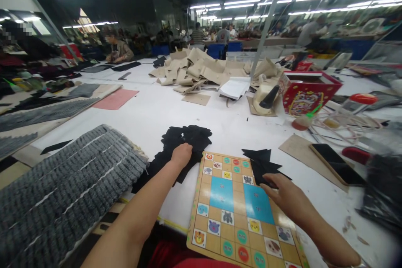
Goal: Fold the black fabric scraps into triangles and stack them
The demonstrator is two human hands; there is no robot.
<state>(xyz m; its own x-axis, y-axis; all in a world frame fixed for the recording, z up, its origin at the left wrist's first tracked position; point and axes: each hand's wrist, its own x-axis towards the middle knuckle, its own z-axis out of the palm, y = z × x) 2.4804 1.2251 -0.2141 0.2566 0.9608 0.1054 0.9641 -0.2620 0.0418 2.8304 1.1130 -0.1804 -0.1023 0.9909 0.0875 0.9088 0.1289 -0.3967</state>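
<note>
My left hand (182, 155) is closed on a black fabric piece at a loose heap of black fabric pieces (196, 136). The fingertips are partly hidden. My right hand (281, 188) reaches over the right edge of the game board, its thumb and fingers pinched on a black fabric piece at a smaller pile of pointed black pieces (259, 160). Between my arms lies the game board (238, 201), printed with animal pictures and two blue blocks; it overhangs the near table edge.
Ribbed grey fabric (78, 176) is stacked at left. Beige pieces (204, 67) are heaped at the back of the white table (157, 104). On the right are a tape dispenser (265, 98), a red box (306, 94), a phone (336, 163) and cables. Other people sit farther off.
</note>
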